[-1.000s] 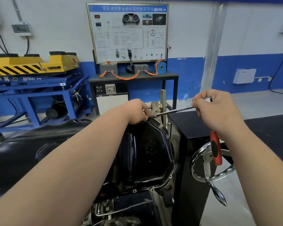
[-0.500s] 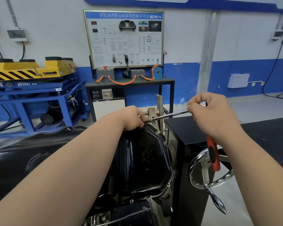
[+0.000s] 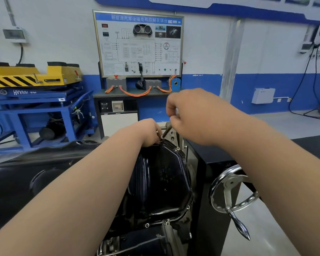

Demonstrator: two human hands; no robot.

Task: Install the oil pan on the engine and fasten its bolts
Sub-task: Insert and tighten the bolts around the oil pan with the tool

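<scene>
The black oil pan (image 3: 161,178) sits on the engine (image 3: 137,242), with small bolts along its rim (image 3: 178,148). My left hand (image 3: 148,133) is at the pan's top edge, fingers curled round the lower end of a metal extension bar (image 3: 167,130). Just above and to the right, my right hand (image 3: 190,115) grips the wrench's upper end. The bar runs steeply down from it to the rim. My right hand and forearm hide the wrench handle.
A chrome handwheel (image 3: 229,189) with a crank handle sticks out of the black engine stand (image 3: 216,163) under my right forearm. Behind stand a training panel bench (image 3: 137,48) and a blue lift trolley with a yellow top (image 3: 31,84).
My right hand has swung left and up, close to my left hand, so the bar stands steeper. The red handle is no longer in sight. My left hand stays on the rim.
</scene>
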